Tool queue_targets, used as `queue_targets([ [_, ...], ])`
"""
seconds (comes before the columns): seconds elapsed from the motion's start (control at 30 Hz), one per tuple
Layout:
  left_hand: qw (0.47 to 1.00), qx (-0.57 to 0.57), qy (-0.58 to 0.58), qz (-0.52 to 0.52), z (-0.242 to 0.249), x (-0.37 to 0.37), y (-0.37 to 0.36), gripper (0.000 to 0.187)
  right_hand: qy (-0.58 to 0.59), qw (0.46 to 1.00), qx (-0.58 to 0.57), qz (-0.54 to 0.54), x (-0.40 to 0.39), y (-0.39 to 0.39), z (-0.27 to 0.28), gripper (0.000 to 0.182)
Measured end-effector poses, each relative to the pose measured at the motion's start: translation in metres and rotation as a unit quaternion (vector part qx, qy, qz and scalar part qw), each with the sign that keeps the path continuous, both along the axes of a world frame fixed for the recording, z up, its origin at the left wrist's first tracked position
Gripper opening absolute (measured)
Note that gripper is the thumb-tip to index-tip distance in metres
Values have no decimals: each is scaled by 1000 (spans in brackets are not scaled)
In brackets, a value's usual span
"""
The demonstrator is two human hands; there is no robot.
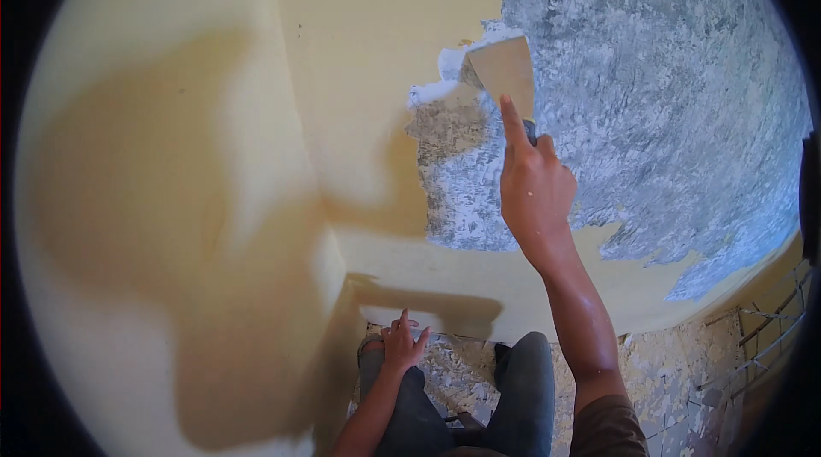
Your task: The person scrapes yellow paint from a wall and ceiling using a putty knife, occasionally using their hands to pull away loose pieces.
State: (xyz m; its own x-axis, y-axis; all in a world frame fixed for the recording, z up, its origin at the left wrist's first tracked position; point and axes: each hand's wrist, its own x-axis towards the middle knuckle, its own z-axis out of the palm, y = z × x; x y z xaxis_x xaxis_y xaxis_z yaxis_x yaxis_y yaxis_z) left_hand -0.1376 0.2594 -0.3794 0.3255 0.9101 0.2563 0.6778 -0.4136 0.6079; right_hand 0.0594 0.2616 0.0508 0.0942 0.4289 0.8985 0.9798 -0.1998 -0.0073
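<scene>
My right hand (536, 183) is wrapped round the dark handle of a putty knife (506, 72), with the index finger stretched along the blade. The knife's wide edge lies at the border between yellow paint (376, 21) and a bared grey patch (650, 98) on the wall. A small flap of loosened paint (451, 64) curls just left of the blade. Low down, over my left knee, my left hand (404, 344) holds nothing, and its fingers are spread.
A second yellow wall (171, 72) meets this one at a corner on the left, with my shadow across it. Paint flakes (453, 367) litter the floor around my legs. A metal rod frame (770, 329) stands at the lower right.
</scene>
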Motion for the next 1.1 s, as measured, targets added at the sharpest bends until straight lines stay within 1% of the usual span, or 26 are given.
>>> queue_targets([
  [0.07, 1000, -4, -7, 2, -3, -3, -1, 84, 40, 998, -38, 7, 0, -7, 1, 63],
  [0.1, 1000, -3, -13, 0, -1, -3, 0, 84, 37, 999, -36, 8, -2, -2, 4, 63],
  [0.17, 1000, -5, -15, -4, 0, -3, -2, 84, 9, 1000, 21, 14, -7, 10, 12, 63],
  [0.27, 1000, 2, -5, -7, 5, -7, 0, 84, 45, 999, -6, 12, -19, 13, 22, 62],
  [0.4, 999, 5, -32, 6, -4, -4, 2, 84, 34, 999, -1, 11, -7, -8, 4, 60],
  [0.43, 999, -1, -30, 10, -4, -5, 1, 84, 50, 998, -25, -1, -4, -11, 1, 60],
  [0.5, 1000, 1, -22, 4, -4, -6, 4, 84, 65, 997, -48, -13, -3, -8, 4, 60],
  [0.57, 1000, -4, -7, -3, -8, -9, 0, 83, 25, 999, -10, -16, -5, -2, 7, 61],
  [0.67, 1000, -8, -4, 6, -3, -5, -1, 83, 33, 999, -8, -13, -4, -3, 5, 62],
  [0.77, 999, -23, -33, 4, -2, -6, -1, 83, 50, 998, -32, -15, -5, -12, 5, 61],
  [0.83, 998, -12, -54, -4, 3, -1, -1, 84, 35, 999, -18, -15, -8, -2, 11, 61],
  [0.93, 1000, -20, -17, -13, 5, -1, -1, 85, 46, 999, -16, -19, -9, -3, 7, 61],
  [1.1, 999, -30, -40, 0, 4, -4, -1, 84, 63, 998, -20, 7, -7, -4, 12, 58],
])
